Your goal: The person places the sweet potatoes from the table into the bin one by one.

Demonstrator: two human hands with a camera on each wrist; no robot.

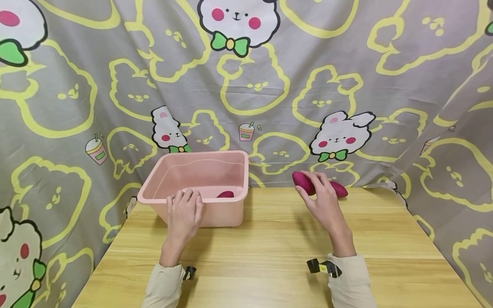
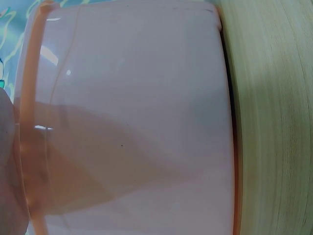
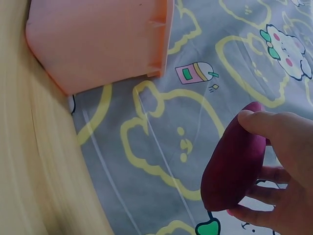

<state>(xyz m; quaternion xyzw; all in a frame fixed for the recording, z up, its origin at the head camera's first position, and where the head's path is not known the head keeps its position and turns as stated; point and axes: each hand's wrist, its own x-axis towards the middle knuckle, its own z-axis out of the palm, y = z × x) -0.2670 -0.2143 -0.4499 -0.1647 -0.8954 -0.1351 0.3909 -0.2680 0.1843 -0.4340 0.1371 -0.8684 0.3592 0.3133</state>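
In the head view my right hand (image 1: 323, 201) holds a dark magenta sweet potato (image 1: 303, 183) above the table's far side. The right wrist view shows the thumb on one side of this sweet potato (image 3: 234, 164) and fingers on the other. Another sweet potato (image 1: 339, 189) lies behind that hand, partly hidden by it. At the left stands a pink plastic bin (image 1: 231, 214), its near rim gripped by my left hand (image 1: 185, 214). Inside the bin lies a sweet potato (image 1: 226, 194), mostly hidden by the near wall.
A light wooden table (image 1: 262, 265) carries the bin. Directly behind its far edge hangs a grey curtain (image 1: 269, 98) with yellow outlines and cartoon animals, which also closes in both sides. A strap with a small black camera (image 1: 323, 268) sits at my right cuff.
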